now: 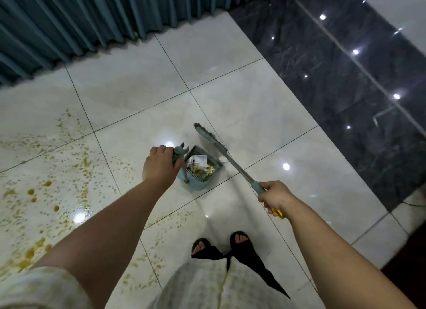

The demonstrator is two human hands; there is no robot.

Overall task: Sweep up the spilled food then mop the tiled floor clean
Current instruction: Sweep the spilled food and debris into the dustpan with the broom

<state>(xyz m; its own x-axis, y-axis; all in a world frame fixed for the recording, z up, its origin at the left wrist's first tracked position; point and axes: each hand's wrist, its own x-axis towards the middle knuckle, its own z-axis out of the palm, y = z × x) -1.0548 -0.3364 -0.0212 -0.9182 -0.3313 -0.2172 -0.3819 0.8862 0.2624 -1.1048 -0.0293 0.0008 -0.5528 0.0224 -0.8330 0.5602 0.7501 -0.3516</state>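
Two hands grip tools: left hand [159, 164] curls round the pale blue plastic dustpan's [196, 183] upright handle, its tray at four o'clock; right hand [275, 196] clasps the grey long-handled broom [237, 164], bristles at eleven o'clock. Yellow spilled food crumbs [30, 191] lie at nine o'clock.

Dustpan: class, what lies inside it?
Inside the dustpan, crumpled white paper and yellowish food scraps show; anything beneath that pile is covered.

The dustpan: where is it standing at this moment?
In the head view the dustpan sits on the pale tiled floor near the centre, its upright handle gripped by the left hand, with the broom close on its right.
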